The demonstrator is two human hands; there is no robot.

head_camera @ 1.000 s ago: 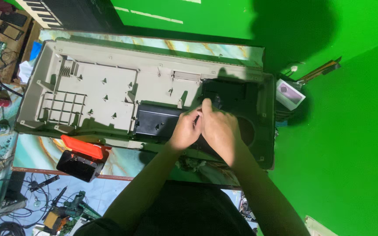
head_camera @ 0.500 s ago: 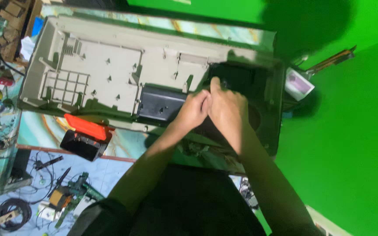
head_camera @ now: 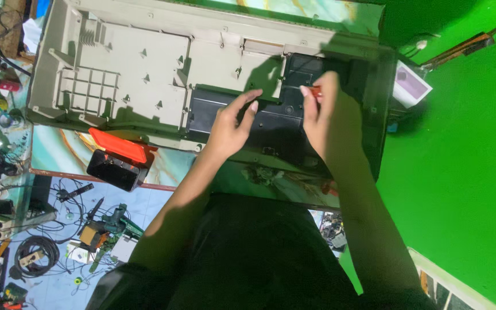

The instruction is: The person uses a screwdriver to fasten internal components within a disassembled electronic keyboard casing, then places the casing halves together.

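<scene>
Big beige plastic housing (head_camera: pixel 144 63) lies open side up on the table, with a black inner panel (head_camera: pixel 271 123) set in its near part. Left hand (head_camera: pixel 231 123) rests on that panel, fingers (head_camera: pixel 251 103) loose and spread, gripping nothing, tips just at the panel's far edge. Right hand (head_camera: pixel 325 115) is curled around a small red-handled tool (head_camera: pixel 315 91), probably a screwdriver but most of it is hidden in the fist, with the red end poking out by the thumb, right over the panel's far corner. Left of the left fingers, well apart, a black box with an orange lid (head_camera: pixel 119 161) sits at the table edge.
</scene>
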